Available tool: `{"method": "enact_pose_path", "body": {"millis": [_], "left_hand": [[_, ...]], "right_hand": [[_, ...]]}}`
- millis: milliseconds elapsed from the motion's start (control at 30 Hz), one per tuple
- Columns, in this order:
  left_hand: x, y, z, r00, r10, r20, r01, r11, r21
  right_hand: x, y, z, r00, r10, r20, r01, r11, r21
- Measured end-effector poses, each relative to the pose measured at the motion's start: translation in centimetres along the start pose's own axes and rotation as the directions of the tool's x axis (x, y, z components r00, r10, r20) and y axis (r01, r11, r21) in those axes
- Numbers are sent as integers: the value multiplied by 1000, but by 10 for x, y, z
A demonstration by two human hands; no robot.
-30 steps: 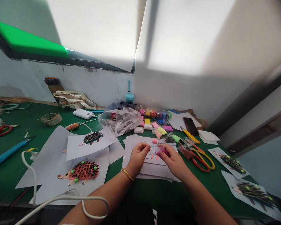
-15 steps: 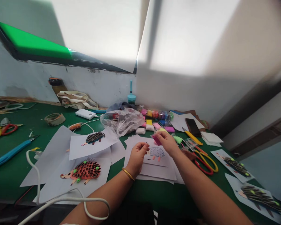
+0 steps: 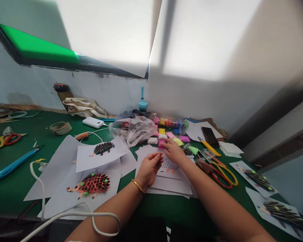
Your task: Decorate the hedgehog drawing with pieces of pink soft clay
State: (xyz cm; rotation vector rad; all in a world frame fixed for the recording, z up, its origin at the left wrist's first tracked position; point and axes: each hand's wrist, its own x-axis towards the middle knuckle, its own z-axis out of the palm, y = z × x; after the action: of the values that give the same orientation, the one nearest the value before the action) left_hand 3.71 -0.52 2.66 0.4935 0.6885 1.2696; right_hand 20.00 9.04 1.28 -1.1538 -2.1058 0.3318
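My left hand (image 3: 149, 169), with a gold bangle at the wrist, is held over white sheets with thumb and fingertips pinched together. Whatever sits in that pinch, if anything, is too small to make out. My right hand (image 3: 175, 152) reaches toward the clay packets with its fingers apart. A magenta packet (image 3: 161, 143) lies right at its fingertips. Under both hands is a hedgehog drawing (image 3: 170, 164) with a blue patterned body and pinkish legs, partly covered by my hands. A yellow packet (image 3: 178, 141) lies just behind the right hand.
On the left lie a red hedgehog picture (image 3: 96, 184), a dark-spined one (image 3: 103, 148), a white cable (image 3: 73, 213) and a blue cutter (image 3: 16, 163). A plastic bag (image 3: 133, 129) is behind. Scissors (image 3: 223, 176), a yellow cutter (image 3: 210, 147) and a phone (image 3: 209, 136) lie on the right.
My right hand has moved slightly left and its fingers have spread. The magenta packet it held now lies among the other packets. My left hand stays pinched in nearly the same place.
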Motion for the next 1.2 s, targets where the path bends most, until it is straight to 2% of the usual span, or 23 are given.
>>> {"method": "enact_pose_path", "body": {"millis": [100,300,433,533,600,667,733,800,867,933,1000,1100,1200], "left_hand": [[-1,2,2,1000,-18,2,18,1000,-12],[0,4,2,1000,0,-29,2,997,78],[3,2,-2,991,132,-16,-124,961,245],[6,1,-5,965,256,61,-256,864,433],[6,2,-7,950,289,114,-302,770,562],[6,4,-7,950,267,160,-302,666,682],[5,9,-7,949,234,210,-305,525,794],[1,15,-7,937,216,276,-334,316,888],[-4,21,-7,924,187,334,-349,47,936],[-10,24,-7,928,150,340,-304,-220,927],[-14,25,-7,934,129,333,-254,-414,874],[-16,22,-9,933,90,348,-242,-557,794],[-16,20,-10,929,52,367,-264,-602,754]], "right_hand": [[-21,-9,-11,996,-6,-93,-1,997,-78],[-76,-34,-32,992,28,-126,-36,997,-65],[-105,-37,-34,986,67,-153,-76,996,-54],[-117,-33,-32,977,95,-189,-106,993,-47],[-121,-29,-30,974,107,-201,-119,992,-47],[-122,-26,-29,973,111,-202,-123,991,-45],[-121,-24,-28,976,107,-191,-117,992,-42],[-120,-24,-27,979,102,-176,-110,993,-38],[-120,-25,-27,982,96,-165,-103,994,-33],[-120,-25,-28,982,91,-164,-97,995,-30],[-120,-26,-28,983,85,-161,-91,995,-30],[-121,-27,-28,985,77,-153,-84,996,-37],[-121,-27,-28,988,70,-137,-77,996,-44]]}}
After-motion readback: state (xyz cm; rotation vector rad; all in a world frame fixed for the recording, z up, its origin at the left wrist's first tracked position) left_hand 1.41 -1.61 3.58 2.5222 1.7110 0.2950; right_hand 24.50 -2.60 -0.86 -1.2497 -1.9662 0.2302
